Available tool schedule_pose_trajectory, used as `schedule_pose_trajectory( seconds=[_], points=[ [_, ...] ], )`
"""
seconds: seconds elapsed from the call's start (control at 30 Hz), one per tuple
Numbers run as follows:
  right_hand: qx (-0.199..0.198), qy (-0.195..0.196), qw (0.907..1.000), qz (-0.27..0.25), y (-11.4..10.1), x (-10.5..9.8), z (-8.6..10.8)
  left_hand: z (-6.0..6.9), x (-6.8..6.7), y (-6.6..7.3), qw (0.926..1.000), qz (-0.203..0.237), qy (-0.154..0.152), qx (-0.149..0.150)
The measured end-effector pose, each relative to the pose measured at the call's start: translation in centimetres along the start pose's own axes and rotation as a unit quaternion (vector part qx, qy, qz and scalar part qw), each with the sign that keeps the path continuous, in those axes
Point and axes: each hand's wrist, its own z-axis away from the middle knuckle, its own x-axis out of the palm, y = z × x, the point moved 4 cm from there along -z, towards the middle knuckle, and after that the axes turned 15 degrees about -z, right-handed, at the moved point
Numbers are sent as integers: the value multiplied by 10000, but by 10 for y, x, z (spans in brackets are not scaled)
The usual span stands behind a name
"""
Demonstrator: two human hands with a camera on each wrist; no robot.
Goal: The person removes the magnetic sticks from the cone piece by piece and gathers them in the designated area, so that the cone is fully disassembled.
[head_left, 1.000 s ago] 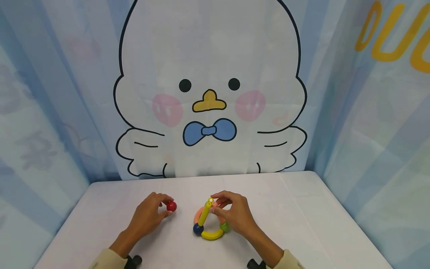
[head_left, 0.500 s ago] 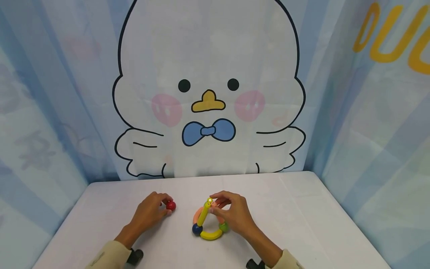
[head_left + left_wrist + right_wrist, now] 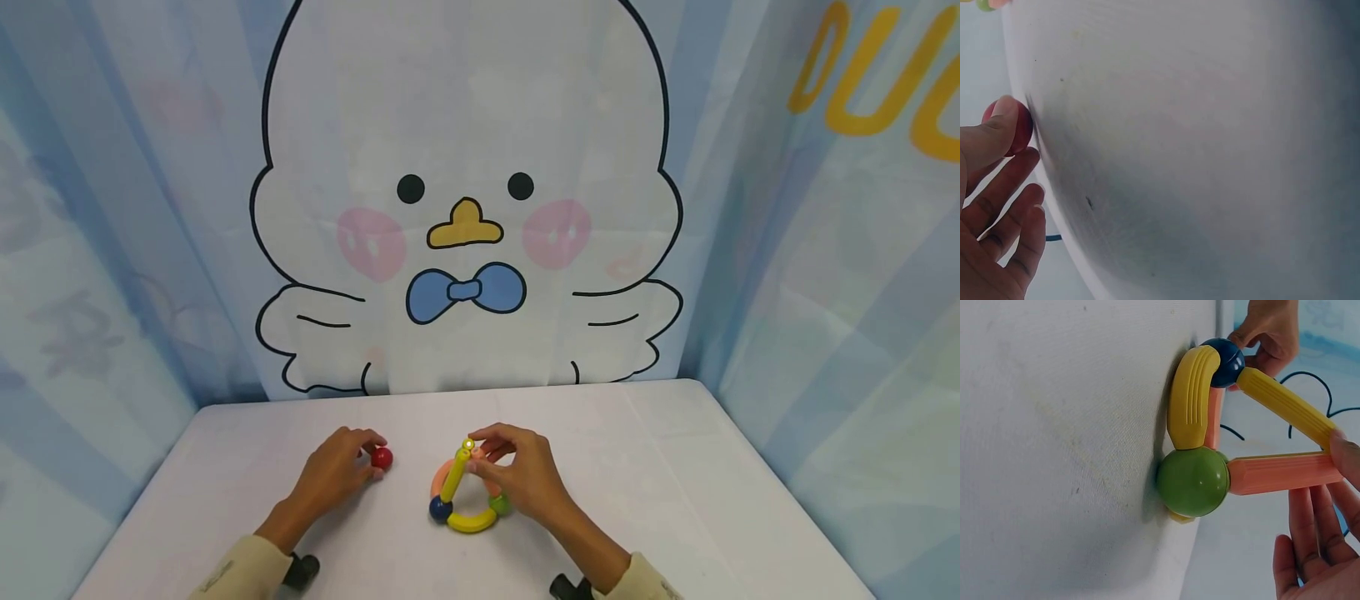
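Observation:
My left hand (image 3: 333, 473) pinches a red ball (image 3: 382, 458) between thumb and fingers on the table's left side; the left wrist view shows the thumb on the ball (image 3: 1021, 128). To its right stands a frame of sticks and balls. Its base has a curved yellow piece (image 3: 472, 523), a blue ball (image 3: 440, 508) and a green ball (image 3: 1192, 482). A straight yellow stick (image 3: 453, 478) and an orange stick (image 3: 1282, 473) rise from these balls and lean together. My right hand (image 3: 528, 475) pinches their upper ends, partly covering the orange one.
A white table (image 3: 637, 483) lies beneath both hands. Behind it hangs a curtain (image 3: 465, 350) printed with a large cartoon bird, and blue curtains stand at both sides. Dark wrist-camera parts (image 3: 302, 572) show beside the sleeves.
The left forearm has shifted slightly, with the red ball still pinched. My right hand keeps its hold on the stick ends, and the frame stands as before.

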Motion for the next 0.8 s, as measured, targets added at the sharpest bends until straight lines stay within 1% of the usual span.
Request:
schedule_pose_trajectory(
  seconds=[0.23, 0.4, 0.5, 0.63, 0.7, 0.8],
  points=[
    [2, -15, 10000, -9, -1, 0, 0, 1, 1, -1, 10000, -46, 22, 1],
    [66, -15, 10000, -18, -1, -1, -1, 2, -1, -2, 10000, -55, 24, -27],
    [56, -19, 10000, -15, 0, -1, -1, 3, -4, -2, 9999, -73, 110, -73],
    [39, -10, 10000, -14, 0, -1, -2, 6, -10, 2, 9989, -170, 436, -45],
    [63, -1, 10000, -26, 0, -1, -2, 8, -16, 10, 9978, -184, 641, 0],
    [95, 8, 9999, -37, 0, -1, -1, 14, -26, 25, 9957, -91, 920, 88]
  ],
)
